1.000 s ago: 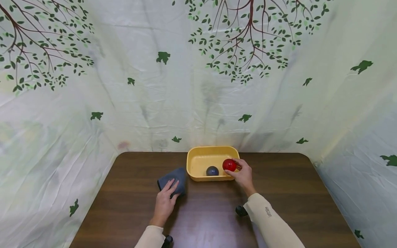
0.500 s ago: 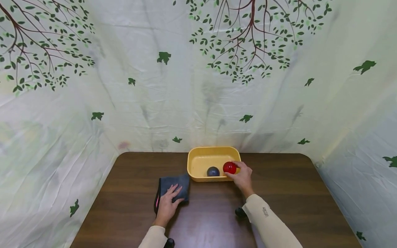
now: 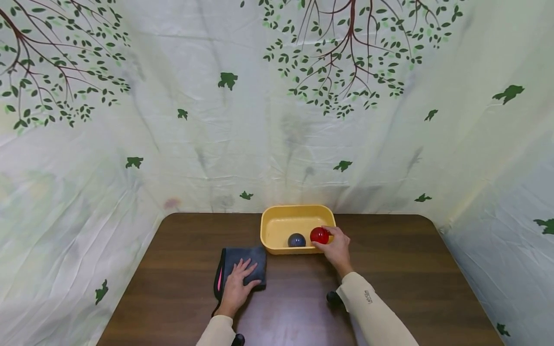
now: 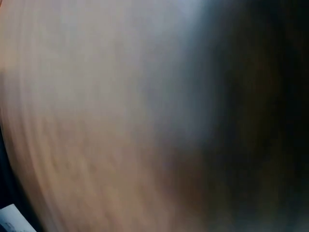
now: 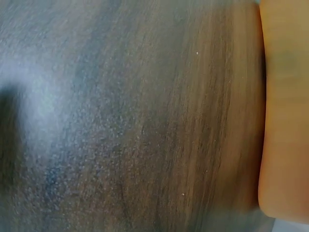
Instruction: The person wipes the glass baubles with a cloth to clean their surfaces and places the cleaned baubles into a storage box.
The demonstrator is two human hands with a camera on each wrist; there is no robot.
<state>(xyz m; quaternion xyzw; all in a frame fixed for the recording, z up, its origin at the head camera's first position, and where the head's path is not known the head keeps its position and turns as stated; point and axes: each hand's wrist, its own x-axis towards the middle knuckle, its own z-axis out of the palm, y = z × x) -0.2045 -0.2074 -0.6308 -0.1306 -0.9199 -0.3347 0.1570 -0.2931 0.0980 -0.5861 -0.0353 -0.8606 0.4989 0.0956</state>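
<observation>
My left hand (image 3: 237,287) lies with its fingers spread over a dark blue fabric pouch (image 3: 255,262), which has black edging and a pink strip along its left side. The pouch is flat on the table, just left of a yellow plastic tray (image 3: 277,210). Between the thumb and fingers of my right hand (image 3: 339,249) is a shiny red ball (image 3: 318,235), held inside the tray's front right corner. A dark grey-blue ball (image 3: 296,240) sits beside it near the front wall. The right wrist view shows the tray's outer wall (image 5: 287,111) but not the hand.
The brown wooden table (image 3: 381,269) runs back to a pale hanging cloth (image 3: 268,125) printed with branches and leaves. The tray stands close to the table's far edge. Everything in the left wrist view is blurred.
The pouch has turned and come slightly nearer under my left hand, and its pink strip now shows. My right hand has lowered the red ball a little within the tray.
</observation>
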